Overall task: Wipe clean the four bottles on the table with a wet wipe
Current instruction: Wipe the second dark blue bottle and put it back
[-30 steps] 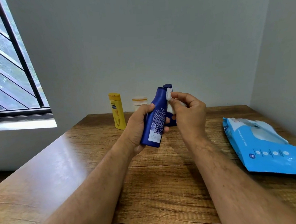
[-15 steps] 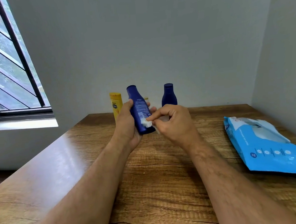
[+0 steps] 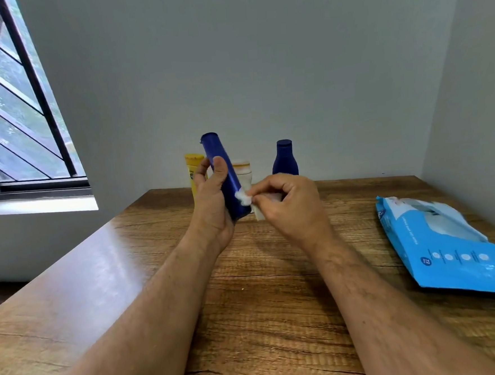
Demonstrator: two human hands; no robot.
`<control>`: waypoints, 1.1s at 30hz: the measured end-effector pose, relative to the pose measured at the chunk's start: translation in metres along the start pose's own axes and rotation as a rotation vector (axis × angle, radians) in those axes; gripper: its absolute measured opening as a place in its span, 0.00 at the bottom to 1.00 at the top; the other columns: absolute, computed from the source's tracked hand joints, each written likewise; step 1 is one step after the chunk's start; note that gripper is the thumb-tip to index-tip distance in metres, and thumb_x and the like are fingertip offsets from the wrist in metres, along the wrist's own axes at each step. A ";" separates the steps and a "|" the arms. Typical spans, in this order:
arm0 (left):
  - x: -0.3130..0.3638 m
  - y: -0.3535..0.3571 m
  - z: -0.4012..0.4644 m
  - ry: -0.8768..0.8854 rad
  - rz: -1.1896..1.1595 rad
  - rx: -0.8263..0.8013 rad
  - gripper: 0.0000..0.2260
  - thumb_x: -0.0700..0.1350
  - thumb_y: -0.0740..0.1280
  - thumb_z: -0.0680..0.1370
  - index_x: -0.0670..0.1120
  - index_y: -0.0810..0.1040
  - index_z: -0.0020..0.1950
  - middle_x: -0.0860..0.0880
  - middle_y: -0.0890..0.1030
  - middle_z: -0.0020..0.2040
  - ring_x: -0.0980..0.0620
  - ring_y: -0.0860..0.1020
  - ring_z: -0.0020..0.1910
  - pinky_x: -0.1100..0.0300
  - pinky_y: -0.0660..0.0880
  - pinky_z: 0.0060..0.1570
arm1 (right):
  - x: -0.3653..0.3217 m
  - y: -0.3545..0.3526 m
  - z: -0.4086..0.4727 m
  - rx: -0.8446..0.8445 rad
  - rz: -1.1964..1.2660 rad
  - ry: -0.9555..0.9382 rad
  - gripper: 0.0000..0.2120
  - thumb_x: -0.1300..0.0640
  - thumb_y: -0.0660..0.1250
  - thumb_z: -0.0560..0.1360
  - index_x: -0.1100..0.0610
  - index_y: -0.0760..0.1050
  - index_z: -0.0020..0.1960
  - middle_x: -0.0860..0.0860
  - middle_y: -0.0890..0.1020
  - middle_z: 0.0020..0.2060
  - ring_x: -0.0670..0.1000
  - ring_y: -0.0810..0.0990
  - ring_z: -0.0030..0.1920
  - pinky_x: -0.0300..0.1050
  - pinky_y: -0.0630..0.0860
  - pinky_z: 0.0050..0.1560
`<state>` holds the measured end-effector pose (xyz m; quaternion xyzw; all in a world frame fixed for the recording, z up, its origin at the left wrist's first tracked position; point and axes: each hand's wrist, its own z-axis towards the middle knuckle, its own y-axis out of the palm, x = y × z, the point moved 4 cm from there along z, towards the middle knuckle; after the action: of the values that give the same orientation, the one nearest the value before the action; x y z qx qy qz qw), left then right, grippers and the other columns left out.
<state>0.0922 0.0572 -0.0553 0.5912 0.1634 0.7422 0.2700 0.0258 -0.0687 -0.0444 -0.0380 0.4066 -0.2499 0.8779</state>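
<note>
Since half-second ago, we tilt tall blue bottle (image 3: 223, 177) further; left hand (image 3: 211, 195) grips it, right hand (image 3: 285, 205) pinches wipe (image 3: 245, 199) against base. Three bottles on table (image 3: 275, 273) left, we judge.

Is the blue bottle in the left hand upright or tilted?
Tilted. The blue bottle leans with its top toward the window side, gripped off the table by the left hand, unlike the upright dark blue bottle behind.

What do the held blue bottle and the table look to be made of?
Blue bottle: likely plastic, smooth and slightly glossy, with a soft sheen along its side. Table: wood or wood-look laminate, brown grain lines, with a glossy window reflection at its left.
</note>
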 end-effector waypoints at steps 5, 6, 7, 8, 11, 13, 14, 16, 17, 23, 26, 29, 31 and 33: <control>-0.005 0.006 -0.004 -0.036 0.060 -0.099 0.28 0.53 0.72 0.72 0.45 0.73 0.70 0.43 0.82 0.57 0.43 0.81 0.54 0.41 0.77 0.61 | -0.002 -0.009 0.004 0.161 0.085 0.024 0.06 0.59 0.73 0.74 0.49 0.85 0.48 0.41 0.84 0.43 0.37 0.81 0.47 0.29 0.77 0.45; -0.007 0.007 -0.006 -0.059 0.057 -0.114 0.25 0.53 0.71 0.74 0.44 0.74 0.68 0.42 0.82 0.56 0.43 0.81 0.54 0.42 0.77 0.62 | -0.002 -0.009 0.004 0.158 0.095 0.029 0.06 0.59 0.73 0.74 0.49 0.85 0.48 0.41 0.84 0.43 0.37 0.81 0.46 0.29 0.76 0.45; -0.008 0.007 -0.006 -0.075 0.056 -0.116 0.22 0.52 0.70 0.76 0.43 0.76 0.66 0.42 0.82 0.55 0.43 0.81 0.53 0.42 0.76 0.62 | -0.001 -0.009 0.003 0.149 0.095 0.029 0.06 0.59 0.73 0.74 0.50 0.85 0.48 0.41 0.84 0.43 0.37 0.81 0.46 0.28 0.76 0.44; -0.008 0.007 -0.007 -0.085 0.055 -0.112 0.18 0.51 0.69 0.78 0.42 0.77 0.63 0.42 0.82 0.53 0.44 0.81 0.51 0.42 0.76 0.61 | -0.001 -0.009 0.003 0.132 0.076 0.022 0.06 0.60 0.73 0.74 0.50 0.85 0.48 0.41 0.84 0.43 0.36 0.81 0.46 0.28 0.76 0.44; -0.006 0.005 -0.005 -0.107 0.013 -0.055 0.10 0.49 0.67 0.81 0.43 0.79 0.56 0.44 0.82 0.45 0.47 0.82 0.42 0.46 0.80 0.52 | 0.004 -0.002 0.001 0.002 -0.005 0.019 0.06 0.61 0.73 0.74 0.52 0.85 0.48 0.43 0.84 0.45 0.37 0.81 0.47 0.29 0.77 0.47; -0.003 0.002 -0.005 -0.139 -0.048 0.006 0.11 0.49 0.67 0.81 0.43 0.77 0.56 0.44 0.81 0.42 0.48 0.82 0.37 0.50 0.83 0.42 | 0.005 0.002 0.000 -0.070 -0.011 0.025 0.06 0.62 0.73 0.74 0.52 0.85 0.47 0.45 0.84 0.47 0.39 0.82 0.49 0.33 0.79 0.50; -0.002 -0.001 -0.004 -0.150 -0.081 0.040 0.12 0.49 0.67 0.81 0.42 0.76 0.59 0.43 0.81 0.42 0.48 0.82 0.36 0.51 0.83 0.38 | 0.005 0.003 0.000 -0.071 0.001 0.028 0.06 0.62 0.73 0.74 0.53 0.85 0.47 0.45 0.85 0.47 0.39 0.82 0.50 0.34 0.80 0.50; 0.001 -0.003 -0.004 -0.155 -0.145 0.078 0.15 0.47 0.66 0.81 0.41 0.74 0.64 0.42 0.83 0.44 0.47 0.83 0.39 0.53 0.82 0.39 | 0.002 0.000 0.001 -0.009 0.044 0.028 0.06 0.64 0.72 0.74 0.54 0.85 0.46 0.43 0.85 0.44 0.38 0.82 0.48 0.32 0.79 0.46; 0.002 -0.003 -0.004 -0.146 -0.169 0.077 0.16 0.46 0.65 0.81 0.40 0.73 0.67 0.41 0.84 0.47 0.46 0.83 0.43 0.51 0.82 0.43 | 0.002 -0.003 0.002 0.043 0.069 0.038 0.06 0.64 0.72 0.74 0.54 0.84 0.46 0.42 0.84 0.43 0.37 0.82 0.46 0.31 0.78 0.44; 0.004 0.001 -0.003 -0.066 -0.205 0.020 0.16 0.46 0.61 0.84 0.44 0.69 0.71 0.43 0.82 0.63 0.47 0.81 0.59 0.46 0.79 0.58 | 0.014 -0.012 0.004 0.208 0.284 0.225 0.10 0.60 0.72 0.76 0.51 0.83 0.56 0.46 0.83 0.48 0.43 0.83 0.45 0.36 0.81 0.39; 0.001 0.003 -0.003 -0.081 -0.202 0.003 0.17 0.44 0.61 0.84 0.44 0.68 0.72 0.40 0.80 0.64 0.44 0.80 0.62 0.45 0.80 0.58 | 0.013 -0.013 0.005 0.230 0.328 0.242 0.09 0.61 0.72 0.75 0.50 0.83 0.54 0.42 0.83 0.47 0.43 0.83 0.48 0.38 0.82 0.43; -0.003 0.006 -0.005 -0.085 -0.215 -0.031 0.17 0.42 0.61 0.84 0.43 0.67 0.72 0.37 0.78 0.67 0.42 0.79 0.64 0.44 0.79 0.59 | 0.011 -0.015 0.005 0.243 0.297 0.201 0.09 0.61 0.72 0.75 0.49 0.83 0.51 0.39 0.82 0.44 0.38 0.82 0.46 0.35 0.80 0.43; -0.004 0.005 -0.005 -0.082 -0.237 -0.030 0.16 0.41 0.61 0.84 0.43 0.67 0.71 0.37 0.77 0.66 0.41 0.79 0.64 0.45 0.79 0.59 | 0.009 -0.014 0.005 0.229 0.267 0.170 0.08 0.61 0.73 0.74 0.51 0.84 0.51 0.40 0.83 0.44 0.39 0.82 0.47 0.35 0.80 0.45; -0.005 0.003 -0.004 -0.086 -0.260 -0.036 0.16 0.42 0.60 0.84 0.43 0.66 0.71 0.35 0.77 0.67 0.39 0.79 0.64 0.43 0.78 0.60 | 0.008 -0.010 0.004 0.213 0.239 0.148 0.07 0.60 0.74 0.74 0.52 0.84 0.51 0.42 0.84 0.45 0.41 0.82 0.47 0.35 0.80 0.45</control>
<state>0.0884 0.0520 -0.0583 0.5913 0.2137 0.6778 0.3811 0.0292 -0.0821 -0.0443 0.1221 0.4431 -0.1875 0.8681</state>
